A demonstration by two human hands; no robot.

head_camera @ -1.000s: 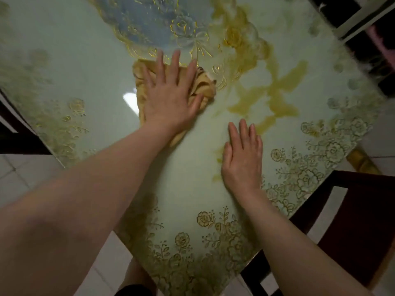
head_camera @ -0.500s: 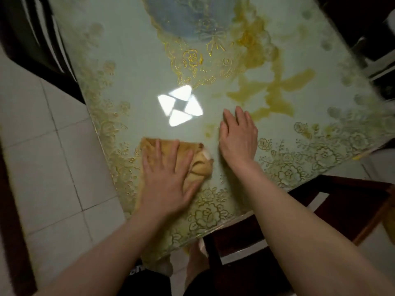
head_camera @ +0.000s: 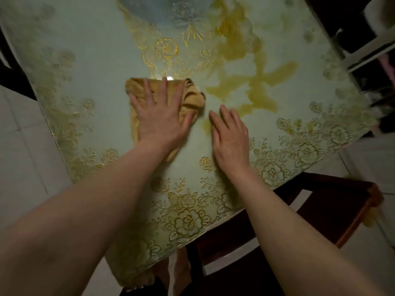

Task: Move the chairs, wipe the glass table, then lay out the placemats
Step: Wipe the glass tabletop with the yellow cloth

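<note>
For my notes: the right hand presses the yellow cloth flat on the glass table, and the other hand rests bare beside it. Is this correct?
Not quite. In the head view the left hand presses the yellow cloth on the glass table; the right hand rests bare beside it.

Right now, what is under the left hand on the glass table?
A folded yellow cloth lies under the left hand, flat on the table. Its edges show around the palm. The glass beneath the cloth is covered, so I cannot tell whether it is clean.
</note>
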